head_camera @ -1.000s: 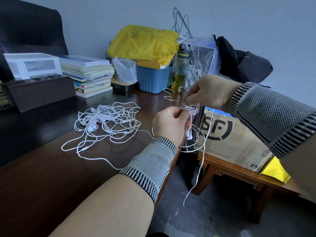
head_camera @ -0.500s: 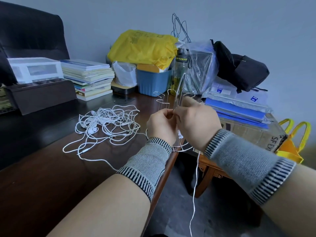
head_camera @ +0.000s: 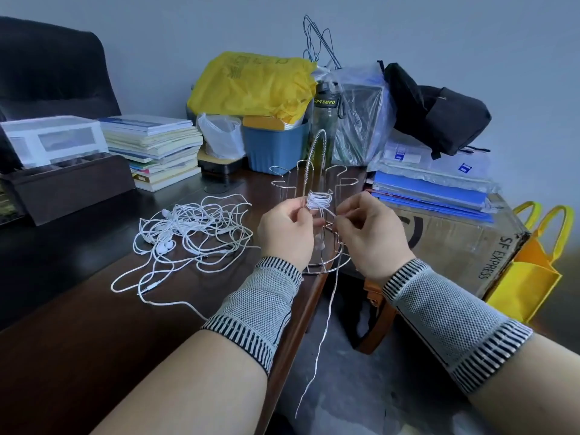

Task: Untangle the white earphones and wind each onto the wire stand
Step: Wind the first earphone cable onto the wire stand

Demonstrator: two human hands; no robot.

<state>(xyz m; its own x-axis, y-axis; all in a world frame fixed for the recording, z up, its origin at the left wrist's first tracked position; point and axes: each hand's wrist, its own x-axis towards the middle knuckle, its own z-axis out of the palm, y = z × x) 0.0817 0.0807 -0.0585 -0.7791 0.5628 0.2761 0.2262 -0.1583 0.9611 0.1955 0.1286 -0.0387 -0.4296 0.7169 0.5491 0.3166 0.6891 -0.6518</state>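
The left hand [head_camera: 287,229] has its fingers curled and pinches one thin upright of the round silver wire stand [head_camera: 314,215], which stands at the edge of the dark brown wooden desk [head_camera: 78,324]. The right hand [head_camera: 368,232] is just beside it, on the other side of the stand, and pinches a thin white earphone cable [head_camera: 326,315] between thumb and fingertips. Between both hands, a small white bundle of wound cable [head_camera: 319,200] sits around an upright of the stand. From the right hand the loose cable hangs down past the desk edge. To the left of the left hand, a tangled heap of white earphones [head_camera: 191,230] lies on the desk. To the right of the right hand is a brown cardboard box [head_camera: 464,243]. Beyond the hands are a blue plastic bin [head_camera: 276,149] and a stack of books [head_camera: 157,149].
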